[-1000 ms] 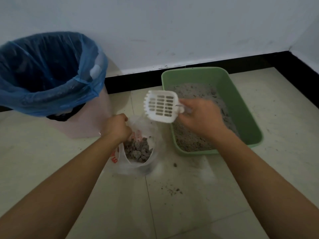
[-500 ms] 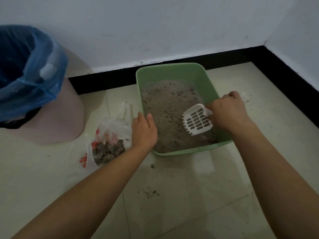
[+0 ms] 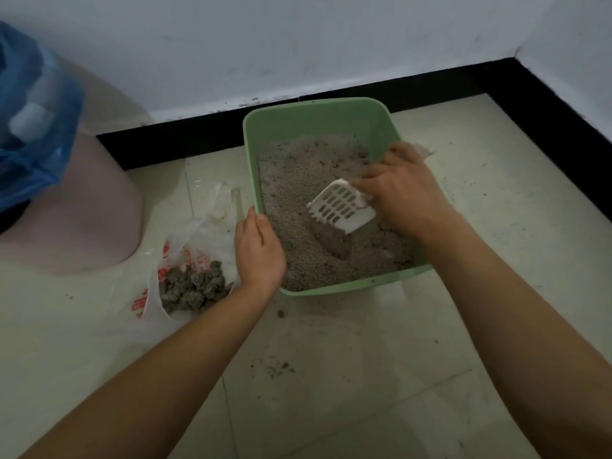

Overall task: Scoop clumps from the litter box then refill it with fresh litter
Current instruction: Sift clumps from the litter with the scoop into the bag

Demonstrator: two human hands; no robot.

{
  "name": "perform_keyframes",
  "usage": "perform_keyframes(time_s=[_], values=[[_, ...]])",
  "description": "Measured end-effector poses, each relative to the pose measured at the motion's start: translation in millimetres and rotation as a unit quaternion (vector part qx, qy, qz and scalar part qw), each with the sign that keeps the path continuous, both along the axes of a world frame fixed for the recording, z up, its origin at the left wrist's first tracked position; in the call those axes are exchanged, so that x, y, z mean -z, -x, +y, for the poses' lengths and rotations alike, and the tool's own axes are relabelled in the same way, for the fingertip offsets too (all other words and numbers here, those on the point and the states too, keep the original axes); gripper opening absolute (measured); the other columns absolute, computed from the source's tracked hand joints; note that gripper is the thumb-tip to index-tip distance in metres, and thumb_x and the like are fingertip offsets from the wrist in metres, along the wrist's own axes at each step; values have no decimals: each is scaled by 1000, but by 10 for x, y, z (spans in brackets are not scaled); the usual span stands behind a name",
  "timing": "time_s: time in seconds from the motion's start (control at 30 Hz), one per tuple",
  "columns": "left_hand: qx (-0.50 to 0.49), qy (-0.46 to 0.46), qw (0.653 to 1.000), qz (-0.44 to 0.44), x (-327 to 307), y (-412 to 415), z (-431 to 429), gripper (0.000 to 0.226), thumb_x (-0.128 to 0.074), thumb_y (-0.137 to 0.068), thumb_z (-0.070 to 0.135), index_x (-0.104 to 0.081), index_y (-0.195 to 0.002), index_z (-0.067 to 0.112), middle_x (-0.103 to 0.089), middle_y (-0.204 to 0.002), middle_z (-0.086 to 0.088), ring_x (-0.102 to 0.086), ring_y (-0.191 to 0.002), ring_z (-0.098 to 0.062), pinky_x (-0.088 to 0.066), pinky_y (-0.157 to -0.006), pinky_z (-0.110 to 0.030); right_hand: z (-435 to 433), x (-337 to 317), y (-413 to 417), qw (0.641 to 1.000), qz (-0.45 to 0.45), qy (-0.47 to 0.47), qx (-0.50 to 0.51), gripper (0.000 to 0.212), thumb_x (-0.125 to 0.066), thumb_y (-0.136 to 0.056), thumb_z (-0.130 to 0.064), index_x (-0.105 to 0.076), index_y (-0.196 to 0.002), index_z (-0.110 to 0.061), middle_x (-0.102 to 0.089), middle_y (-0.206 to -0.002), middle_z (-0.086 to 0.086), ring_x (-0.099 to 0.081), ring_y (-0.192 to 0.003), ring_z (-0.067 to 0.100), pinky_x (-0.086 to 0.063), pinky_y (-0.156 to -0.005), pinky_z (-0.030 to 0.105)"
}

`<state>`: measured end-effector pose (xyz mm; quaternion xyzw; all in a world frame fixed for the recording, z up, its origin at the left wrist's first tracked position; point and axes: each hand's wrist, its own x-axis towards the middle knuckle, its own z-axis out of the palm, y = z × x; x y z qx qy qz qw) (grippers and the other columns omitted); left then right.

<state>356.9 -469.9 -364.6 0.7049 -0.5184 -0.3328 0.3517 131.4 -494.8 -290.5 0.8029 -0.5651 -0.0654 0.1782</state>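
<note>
Pale floor tiles (image 3: 331,409) carry a green litter box (image 3: 318,120); left hand (image 3: 260,253) grips its rim, right hand (image 3: 405,190) clutches a white scoop (image 3: 341,207) in the litter (image 3: 298,193).

This looks like a corner of a room in a home. It has pale floor tiles (image 3: 331,392) and a white painted wall (image 3: 298,44), with a black skirting strip (image 3: 198,137) along its foot that turns at the corner. A green litter box (image 3: 318,122) sits on the floor by the wall (pet-keeping gear, plainly household stuff). Near it stands a pink waste bin (image 3: 82,210) lined with a blue bag (image 3: 33,144), and between them lies a thin plastic shopping bag (image 3: 212,226) holding clumps (image 3: 195,286). Grit (image 3: 280,369) is scattered over the tiles.
</note>
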Motion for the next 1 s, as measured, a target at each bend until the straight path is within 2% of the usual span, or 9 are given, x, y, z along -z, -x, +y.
perform_keyframes(time_s=[0.1, 0.23, 0.37, 0.43, 0.53, 0.7, 0.8, 0.93, 1.0], values=[[-2, 3, 1000, 7, 5, -4, 4, 50, -23, -106, 32, -34, -150, 9, -42, -146, -12, -35, -138, -24, -25, -117, -34, -31, -19, 51, 998, 24, 19, 48, 51, -80, -75, -37, -64, -123, -36, -72, -111, -8, -61, -109, 17, -18, -109, 38], [7, 3, 1000, 10, -4, -14, 19, 50, -22, -106, 32, -32, -150, 9, -40, -148, -10, -33, -139, -23, -22, -116, -31, -47, 146, -29, 996, 27, -20, 78, 52, -78, -77, -34, -61, -127, -33, -70, -116, -5, -59, -115, 20, -19, -115, 43], [2, -2, 1000, 24, 5, -10, -5, 50, -22, -106, 32, -37, -148, 9, -45, -142, -13, -39, -135, -25, -28, -115, -37, -39, 111, 138, 993, -46, -90, 67, 44, -68, -86, -38, -59, -129, -39, -69, -119, -12, -53, -124, 18, -9, -118, 40], [1, 0, 1000, 28, 21, -18, -8, 50, -22, -106, 32, -41, -145, 8, -47, -138, -15, -42, -131, -27, -31, -113, -41, -1, 130, 206, 981, -55, -167, 81, 41, -63, -91, -42, -57, -131, -41, -69, -117, -12, -54, -120, 17, -14, -117, 41], [-2, -1, 999, 35, 23, -16, 0, 50, -22, -106, 34, -42, -144, 9, -48, -136, -15, -43, -129, -28, -32, -112, -44, 110, 276, 169, 954, -135, -251, 94, 32, -60, -94, -39, -62, -126, -38, -72, -109, -11, -59, -106, 13, -21, -114, 40], [-10, -2, 998, 56, 4, -6, 11, 50, -22, -106, 35, -44, -143, 10, -48, -137, -14, -43, -130, -27, -32, -112, -45, 165, 504, 19, 916, -257, -291, 101, 28, -56, -96, -34, -67, -121, -37, -73, -102, -7, -61, -99, 17, -22, -104, 37], [-17, -5, 998, 66, 3, -18, 15, 49, -23, -106, 35, -47, -141, 10, -49, -136, -15, -44, -128, -28, -33, -112, -45, 171, 562, -49, 896, -304, -307, 105, 26, -60, -94, -34, -69, -117, -38, -74, -102, -8, -61, -100, 15, -20, -107, 38], [-22, -11, 997, 73, -30, -4, 17, 49, -23, -105, 34, -47, -141, 11, -48, -139, -13, -43, -131, -26, -31, -114, -44, 221, 638, -79, 877, -342, -319, 112, 27, -64, -90, -37, -69, -116, -42, -74, -97, -10, -62, -99, 13, -29, -109, 40], [-27, -10, 996, 84, -42, -4, 24, 49, -23, -106, 34, -47, -142, 11, -47, -141, -11, -41, -132, -24, -29, -115, -41, 246, 662, -109, 867, -368, -317, 115, 30, -65, -89, -38, -68, -119, -42, -75, -98, -9, -62, -105, 15, -29, -111, 43]])
